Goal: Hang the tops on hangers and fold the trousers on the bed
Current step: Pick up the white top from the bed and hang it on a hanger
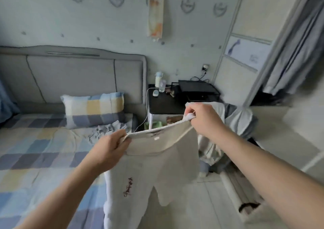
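STEP: trouser fold, opening | HANDS: your left hand (112,147) and right hand (201,119) each pinch a waistband end | ITEM: cream cotton trousers with maroon embroidery (154,165) hang stretched beside the checked-quilt bed (35,149) | NEXT: lay them flat there, legs aligned.

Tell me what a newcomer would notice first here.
Cream trousers with dark red embroidery hang mid-frame, their waistband stretched between the left-hand grip and the right-hand grip. Left lies a bed in blue-and-yellow checks with a matching pillow; behind stands a black nightstand.
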`<move>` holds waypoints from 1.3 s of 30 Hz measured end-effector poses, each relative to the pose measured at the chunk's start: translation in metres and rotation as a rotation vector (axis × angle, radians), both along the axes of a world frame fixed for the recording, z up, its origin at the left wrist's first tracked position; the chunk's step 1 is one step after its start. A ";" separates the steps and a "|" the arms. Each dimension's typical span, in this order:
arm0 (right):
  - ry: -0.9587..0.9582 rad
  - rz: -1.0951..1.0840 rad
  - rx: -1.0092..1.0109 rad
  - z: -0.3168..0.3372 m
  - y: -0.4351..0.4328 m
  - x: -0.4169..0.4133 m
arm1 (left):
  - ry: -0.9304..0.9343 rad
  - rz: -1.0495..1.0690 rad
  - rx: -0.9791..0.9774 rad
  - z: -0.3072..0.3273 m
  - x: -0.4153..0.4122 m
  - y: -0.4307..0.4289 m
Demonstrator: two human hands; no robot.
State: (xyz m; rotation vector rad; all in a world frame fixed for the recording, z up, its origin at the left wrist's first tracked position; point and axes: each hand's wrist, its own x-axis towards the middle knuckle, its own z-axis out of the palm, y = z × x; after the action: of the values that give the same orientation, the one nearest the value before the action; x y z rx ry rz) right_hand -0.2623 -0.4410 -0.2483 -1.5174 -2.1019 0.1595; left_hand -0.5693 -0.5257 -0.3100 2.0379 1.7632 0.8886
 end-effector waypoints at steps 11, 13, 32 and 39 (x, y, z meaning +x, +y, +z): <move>-0.073 -0.331 0.191 0.118 0.103 0.258 | -0.159 -0.209 0.402 0.129 0.268 0.219; -0.069 -0.383 0.228 0.143 0.117 0.303 | -0.207 -0.258 0.412 0.152 0.322 0.252; -0.333 -0.967 0.503 0.372 0.215 0.540 | -0.578 -0.714 0.437 0.387 0.691 0.484; -0.414 -1.286 0.541 0.440 0.249 0.587 | -0.532 -0.786 0.583 0.468 0.770 0.557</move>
State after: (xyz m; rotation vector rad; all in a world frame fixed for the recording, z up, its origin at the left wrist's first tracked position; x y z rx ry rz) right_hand 0.3243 -0.1921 0.1921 -2.2676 -0.8729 -1.1376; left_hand 0.2005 0.0315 0.1583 2.2203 0.3697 1.5507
